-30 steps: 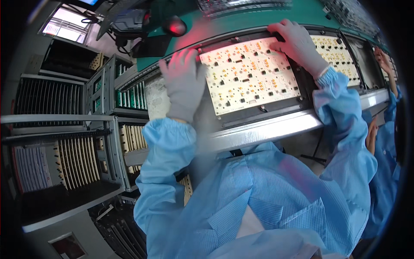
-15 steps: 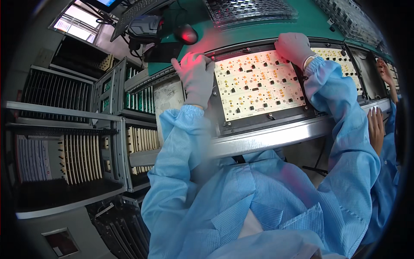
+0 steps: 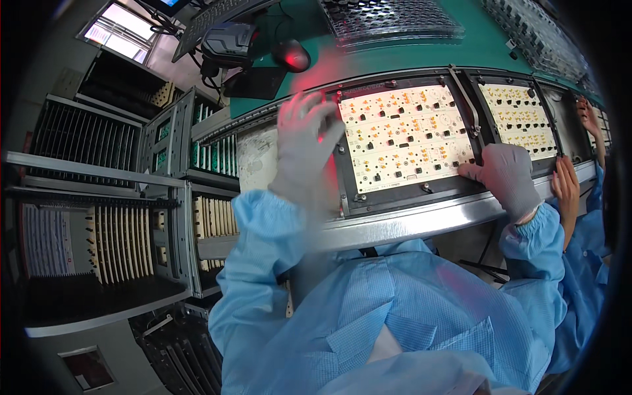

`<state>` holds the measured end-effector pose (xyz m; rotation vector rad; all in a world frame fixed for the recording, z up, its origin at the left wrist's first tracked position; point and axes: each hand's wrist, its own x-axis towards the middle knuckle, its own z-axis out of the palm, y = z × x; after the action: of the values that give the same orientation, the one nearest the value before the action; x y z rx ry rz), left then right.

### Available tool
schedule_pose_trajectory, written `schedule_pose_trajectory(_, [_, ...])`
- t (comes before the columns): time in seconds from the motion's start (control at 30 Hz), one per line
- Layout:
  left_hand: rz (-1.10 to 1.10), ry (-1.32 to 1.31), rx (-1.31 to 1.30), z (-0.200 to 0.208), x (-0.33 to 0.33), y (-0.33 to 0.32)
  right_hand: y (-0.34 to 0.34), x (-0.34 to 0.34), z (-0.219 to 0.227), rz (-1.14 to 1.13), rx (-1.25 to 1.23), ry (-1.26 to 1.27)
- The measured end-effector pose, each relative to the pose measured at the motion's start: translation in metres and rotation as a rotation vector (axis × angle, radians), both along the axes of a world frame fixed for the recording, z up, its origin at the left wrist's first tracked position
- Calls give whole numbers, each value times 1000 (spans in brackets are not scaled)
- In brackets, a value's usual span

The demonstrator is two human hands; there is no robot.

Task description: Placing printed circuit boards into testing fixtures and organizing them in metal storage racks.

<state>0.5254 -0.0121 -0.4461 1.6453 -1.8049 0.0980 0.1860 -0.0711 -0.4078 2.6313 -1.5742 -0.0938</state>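
Note:
A cream circuit board (image 3: 408,141) with yellow and black parts lies in a black carrier frame (image 3: 388,199) on the metal-edged track. My left hand (image 3: 304,141), in a grey glove, hovers at the carrier's left edge, fingers apart and somewhat blurred. At the board's lower right corner is my right hand (image 3: 508,172), also gloved. Its thumb reaches onto the corner while the other fingers curl inward over the frame; whatever lies under them is hidden. Red light falls on the left glove.
A second populated board (image 3: 520,118) sits in its carrier to the right, beside another person's hand (image 3: 565,187). Racks of upright boards (image 3: 122,243) stand at left. Beyond the track, a green mat (image 3: 368,62) bears a mouse (image 3: 291,56) and clear trays (image 3: 392,23).
My right hand has moved from the board's upper right corner down to its lower right corner. My left hand has shifted slightly downward. The board appears a little further right.

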Motion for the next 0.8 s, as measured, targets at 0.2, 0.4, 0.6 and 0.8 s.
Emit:
schedule_pose_trajectory(0.2, [-612, -32, 338, 14, -11, 42, -12, -6, -7, 198, 17, -171])
schedule_pose_trajectory(0.4, [-663, 45, 429, 5, -2, 28, -96, 55, 28, 200, 97, -433])
schedule_pose_trajectory(0.6, [-688, 37, 419, -6, -4, 19, -287, 145, -10, 465, -339, -598])
schedule_pose_trajectory(0.8, [-658, -175, 278, -26, 5, 21, -327, 221, -7, 422, -235, -169])
